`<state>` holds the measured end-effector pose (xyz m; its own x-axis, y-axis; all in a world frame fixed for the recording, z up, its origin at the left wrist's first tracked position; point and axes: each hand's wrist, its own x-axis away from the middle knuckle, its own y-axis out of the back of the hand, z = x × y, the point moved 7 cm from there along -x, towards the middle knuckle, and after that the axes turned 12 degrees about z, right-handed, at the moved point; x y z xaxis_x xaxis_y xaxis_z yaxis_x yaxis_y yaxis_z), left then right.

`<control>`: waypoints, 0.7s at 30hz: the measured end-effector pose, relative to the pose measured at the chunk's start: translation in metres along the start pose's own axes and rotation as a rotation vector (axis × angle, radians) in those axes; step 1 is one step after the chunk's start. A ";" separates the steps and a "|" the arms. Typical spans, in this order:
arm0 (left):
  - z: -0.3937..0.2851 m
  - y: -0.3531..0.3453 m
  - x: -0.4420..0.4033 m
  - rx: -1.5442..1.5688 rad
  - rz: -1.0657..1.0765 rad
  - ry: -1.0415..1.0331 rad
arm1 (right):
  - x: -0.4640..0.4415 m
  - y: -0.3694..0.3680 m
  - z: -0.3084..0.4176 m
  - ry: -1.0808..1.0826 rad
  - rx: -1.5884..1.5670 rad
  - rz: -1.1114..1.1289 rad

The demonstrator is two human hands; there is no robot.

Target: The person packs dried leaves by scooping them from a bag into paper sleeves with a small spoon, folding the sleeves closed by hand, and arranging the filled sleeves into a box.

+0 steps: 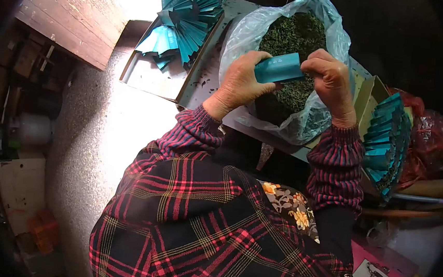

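My left hand (240, 82) grips a flat, shiny teal packet (279, 68) by its left end, thumb below and fingers above. At the packet's other end, my right hand (331, 77) is closed, with thumb and forefinger pinched at its edge. Whether those fingers also hold anything else is hidden. Beneath both hands, a clear plastic bag (245, 33) stands wide open, filled with dark green dried leaves (294, 35) that look like loose tea. The packet is tilted slightly, its right end higher.
At the left, a shallow cardboard box (153, 83) holds a fanned pile of teal packets (189, 24). Another box (366, 100) on the right holds a row of teal packets (385, 136). Beside it lies a red plastic bag (432, 139). A wooden board (70, 12) juts in at upper left.
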<state>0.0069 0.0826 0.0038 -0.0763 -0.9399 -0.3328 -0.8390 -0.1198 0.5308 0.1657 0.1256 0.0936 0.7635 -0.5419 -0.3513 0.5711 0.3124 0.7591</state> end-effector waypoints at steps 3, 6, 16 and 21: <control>0.008 0.001 0.003 0.065 -0.039 0.027 | -0.010 0.002 0.037 0.178 0.370 0.025; 0.009 0.005 0.006 0.070 -0.044 0.035 | -0.014 0.008 0.056 0.221 0.529 0.026; 0.017 0.012 0.010 0.157 -0.071 0.056 | 0.004 0.027 -0.021 -0.077 0.459 -0.197; 0.021 0.018 0.013 0.339 -0.104 0.060 | 0.011 -0.029 -0.086 -0.348 0.659 -0.028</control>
<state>-0.0202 0.0752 -0.0071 0.0428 -0.9466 -0.3195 -0.9725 -0.1127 0.2038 0.1836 0.1777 0.0203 0.5494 -0.7926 -0.2645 0.2063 -0.1781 0.9621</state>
